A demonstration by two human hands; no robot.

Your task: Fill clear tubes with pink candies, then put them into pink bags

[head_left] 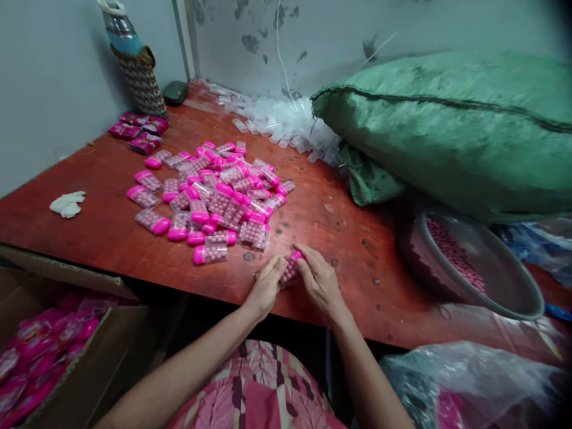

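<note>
Between my two hands, over the table's front edge, is a small clear container of pink balls with a bright pink cap (292, 266). My left hand (267, 287) grips its left side with thumb and fingers. On the other side my right hand (319, 280) holds it too, thumb pressed near the cap. Just beyond, to the left, lies a loose pile of similar pink-capped containers (223, 199), each filled with pink balls. A grey bowl (504, 292) with small pink balls (456, 256) stands at the right.
A large green sack (447, 131) leans over the table's right side. Clear empty containers (286, 122) are heaped by the wall. A bottle in a woven holder (138, 77), pink packets (145, 142) and crumpled white tissue (67, 204) lie left. A cardboard box (102, 357) sits lower left.
</note>
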